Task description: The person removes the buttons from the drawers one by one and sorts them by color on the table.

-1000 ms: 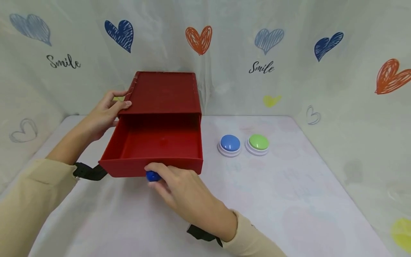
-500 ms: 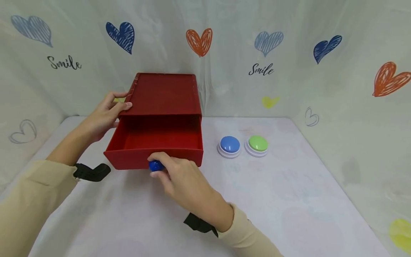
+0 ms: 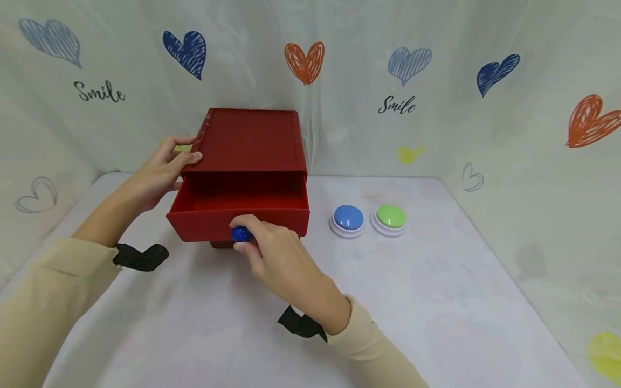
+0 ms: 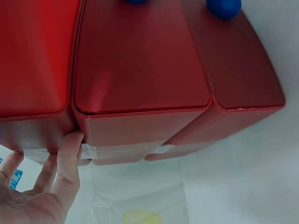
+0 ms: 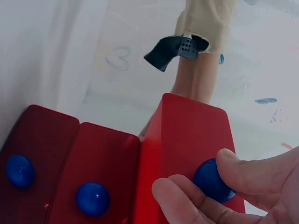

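1. Red drawer unit is sitting at the back of the surface, near the heart-print backdrop; its lower drawers are hiding under the pulled-out top drawer in head view, only a dark bit showing below it
2. Wrist views are showing 2 more closed drawer fronts w/ blue knobs, one at, another at; in left wrist view the unit is getting cut off at top & left edges
3. Top drawer is standing partly out toward the person; its inside is mostly in shadow, floor hard to make out
4. Right hand is reaching in from lower right, thumb & curled fingers pinching the blue knob on the top drawer's front; in right wrist view the knob is sitting half-covered btw thumb and forefinger
5. Left hand is bracing the unit's upper left edge, thumb lying on top, fingers wrapping the side; fingertips are mostly hiding behind the unit. In left wrist view the thumb tip is pressing the unit's corner
6. Blue button & green button are sitting side by side right of the unit, apart from both hands
7. Both forearms are wearing beige sleeves w/ black wrist straps
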`<state>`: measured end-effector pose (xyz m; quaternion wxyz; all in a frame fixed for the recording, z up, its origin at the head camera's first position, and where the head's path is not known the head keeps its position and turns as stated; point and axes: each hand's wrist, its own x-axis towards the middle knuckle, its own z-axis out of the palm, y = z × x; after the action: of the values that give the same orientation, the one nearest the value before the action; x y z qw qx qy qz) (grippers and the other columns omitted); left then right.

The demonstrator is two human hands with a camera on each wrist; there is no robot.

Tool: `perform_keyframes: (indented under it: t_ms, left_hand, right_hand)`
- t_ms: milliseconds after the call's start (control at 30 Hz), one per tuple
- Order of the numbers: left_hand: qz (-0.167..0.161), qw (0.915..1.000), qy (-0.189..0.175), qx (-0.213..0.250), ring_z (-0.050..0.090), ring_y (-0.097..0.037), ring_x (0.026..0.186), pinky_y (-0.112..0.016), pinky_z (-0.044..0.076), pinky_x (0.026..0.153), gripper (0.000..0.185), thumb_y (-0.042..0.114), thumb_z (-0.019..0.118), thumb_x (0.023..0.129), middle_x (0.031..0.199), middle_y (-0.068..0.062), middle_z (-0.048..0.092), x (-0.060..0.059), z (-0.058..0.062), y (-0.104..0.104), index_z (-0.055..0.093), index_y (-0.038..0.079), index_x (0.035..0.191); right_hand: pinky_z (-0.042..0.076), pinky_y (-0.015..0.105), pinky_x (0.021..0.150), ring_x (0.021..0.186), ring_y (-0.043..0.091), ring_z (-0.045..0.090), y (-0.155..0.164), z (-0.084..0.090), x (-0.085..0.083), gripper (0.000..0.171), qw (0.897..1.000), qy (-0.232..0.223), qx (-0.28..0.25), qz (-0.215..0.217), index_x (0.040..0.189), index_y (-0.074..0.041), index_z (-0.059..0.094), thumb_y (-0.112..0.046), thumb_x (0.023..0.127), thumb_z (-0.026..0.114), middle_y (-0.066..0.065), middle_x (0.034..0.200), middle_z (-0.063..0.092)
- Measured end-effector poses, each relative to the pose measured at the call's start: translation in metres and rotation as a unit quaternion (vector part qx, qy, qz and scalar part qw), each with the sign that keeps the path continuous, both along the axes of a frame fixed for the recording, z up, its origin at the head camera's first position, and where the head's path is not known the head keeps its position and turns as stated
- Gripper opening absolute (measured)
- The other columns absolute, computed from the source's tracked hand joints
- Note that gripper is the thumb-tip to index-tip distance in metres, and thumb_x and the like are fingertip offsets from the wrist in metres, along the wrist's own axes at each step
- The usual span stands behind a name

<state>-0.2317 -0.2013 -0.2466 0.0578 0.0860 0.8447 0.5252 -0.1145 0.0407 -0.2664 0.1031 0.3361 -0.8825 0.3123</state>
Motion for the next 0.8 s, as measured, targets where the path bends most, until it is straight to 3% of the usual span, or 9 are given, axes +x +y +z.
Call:
perform_keyframes:
  t_ms: [167,300,433,633,800]
  left_hand:
    - [0.001,1.0000,0.000,-0.006,0.047,-0.012,0.107,-0.055,0.041,0.096,0.055,0.048,0.040,0.095,0.138,-0.012,0.033,0.000,0.000,0.000,0.019,0.027,0.141]
    - [-0.001,0.9999,-0.002,-0.010,0.049,-0.009,0.105,-0.036,0.050,0.087,0.055,0.047,0.041,0.095,0.138,-0.010,0.034,-0.001,0.002,0.000,0.018,0.027,0.142]
    - [-0.004,1.0000,-0.002,-0.001,0.050,-0.007,0.103,-0.022,0.050,0.075,0.051,0.046,0.041,0.096,0.135,-0.008,0.035,-0.002,0.003,0.000,0.021,0.028,0.139]
    - [-0.001,1.0000,-0.002,0.008,0.050,-0.004,0.100,-0.021,0.049,0.074,0.049,0.045,0.041,0.096,0.124,0.001,0.038,-0.001,0.003,0.000,0.023,0.028,0.138]
    - [-0.001,1.0000,-0.001,0.009,0.051,-0.005,0.100,-0.022,0.050,0.073,0.047,0.044,0.041,0.096,0.127,-0.001,0.038,0.000,0.003,0.001,0.023,0.028,0.137]
  right_hand:
    - [0.048,0.011,0.073,0.083,0.009,0.062,-0.001,0.001,-0.012,0.031,1.000,-0.008,-0.008,-0.005,0.120,-0.010,0.053,-0.015,0.091,0.059,0.002,0.105,0.067]
    - [0.046,0.011,0.066,0.078,0.010,0.059,-0.002,0.002,-0.021,0.031,1.000,-0.020,-0.013,-0.012,0.121,-0.010,0.053,-0.014,0.091,0.058,0.002,0.102,0.067]
    - [0.046,0.010,0.064,0.080,0.009,0.059,-0.003,0.003,-0.030,0.031,0.999,-0.031,-0.015,-0.020,0.122,-0.011,0.052,-0.014,0.092,0.057,0.003,0.104,0.066]
    - [0.048,0.012,0.065,0.081,0.010,0.060,-0.006,0.002,-0.046,0.031,0.999,-0.042,-0.013,-0.029,0.124,-0.012,0.050,-0.015,0.093,0.055,0.003,0.102,0.064]
    - [0.047,0.014,0.065,0.079,0.009,0.057,-0.009,0.001,-0.056,0.031,0.998,-0.049,-0.005,-0.042,0.124,-0.013,0.048,-0.017,0.094,0.053,0.003,0.098,0.063]
